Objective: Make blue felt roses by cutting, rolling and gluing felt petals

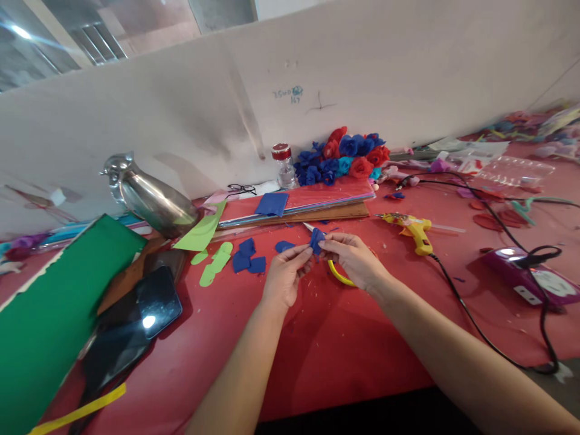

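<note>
Pinching a blue paper piece (pixel 316 241) over the scissors (pixel 339 278), left hand (pixel 289 273) and right hand (pixel 352 258) share its edges, seemingly the best hold; it looks light, soft, tearable.

Pitcher (pixel 156 198): polished metal, mirror-like
Phone (pixel 158 296): smooth, glossy screen
Held piece (pixel 316 240): matt, creased, paper-like
Flowers (pixel 361 167): crinkled, matt, paper-like
Glue gun (pixel 417 232): hard plastic, slight sheen
Power box (pixel 512 273): smooth, glossy plastic
Bench (pixel 217 338): smooth covering, soft sheen
Wall (pixel 385 66): matt, smudged

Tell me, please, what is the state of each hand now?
Left hand: closed, pinching the blue paper piece.
Right hand: closed, pinching the same piece from its other side.
</note>
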`<state>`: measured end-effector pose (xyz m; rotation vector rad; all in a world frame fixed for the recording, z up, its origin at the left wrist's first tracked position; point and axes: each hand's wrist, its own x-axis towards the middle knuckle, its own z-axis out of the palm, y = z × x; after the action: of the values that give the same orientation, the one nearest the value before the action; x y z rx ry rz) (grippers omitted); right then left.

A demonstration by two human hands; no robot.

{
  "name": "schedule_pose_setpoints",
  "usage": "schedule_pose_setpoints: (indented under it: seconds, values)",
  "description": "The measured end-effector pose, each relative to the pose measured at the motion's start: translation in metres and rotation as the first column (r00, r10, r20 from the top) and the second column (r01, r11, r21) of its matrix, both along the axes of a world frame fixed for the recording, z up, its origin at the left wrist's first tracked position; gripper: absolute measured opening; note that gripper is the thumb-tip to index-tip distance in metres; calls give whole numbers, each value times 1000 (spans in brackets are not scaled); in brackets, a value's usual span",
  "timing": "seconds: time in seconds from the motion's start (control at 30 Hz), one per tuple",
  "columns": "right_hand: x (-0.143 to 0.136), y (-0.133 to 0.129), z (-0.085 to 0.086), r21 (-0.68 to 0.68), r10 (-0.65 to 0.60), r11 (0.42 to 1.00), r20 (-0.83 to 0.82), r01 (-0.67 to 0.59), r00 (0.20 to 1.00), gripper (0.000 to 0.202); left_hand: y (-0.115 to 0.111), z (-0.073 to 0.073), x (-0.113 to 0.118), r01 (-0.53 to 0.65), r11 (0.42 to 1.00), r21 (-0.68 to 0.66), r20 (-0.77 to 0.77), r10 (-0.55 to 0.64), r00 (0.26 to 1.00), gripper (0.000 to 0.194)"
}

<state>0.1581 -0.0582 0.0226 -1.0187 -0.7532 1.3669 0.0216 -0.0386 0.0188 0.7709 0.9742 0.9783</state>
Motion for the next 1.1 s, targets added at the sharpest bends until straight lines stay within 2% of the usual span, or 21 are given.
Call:
schedule_pose_setpoints:
  seconds: [0.3,0.6,1.1]
  values:
    - [1,-1,-1,0,34,999,19,-34,999,22,0,0,-1,-1,997,-71,16,2,1000,38]
    - [2,0,2,2,13,1000,16,-13,1000,22,0,0,-2,36,999,25,2,-36,999,33]
    - [4,1,0,28,17,999,60,-19,998,22,-2,3,1,-7,999,45,-42,9,999,33]
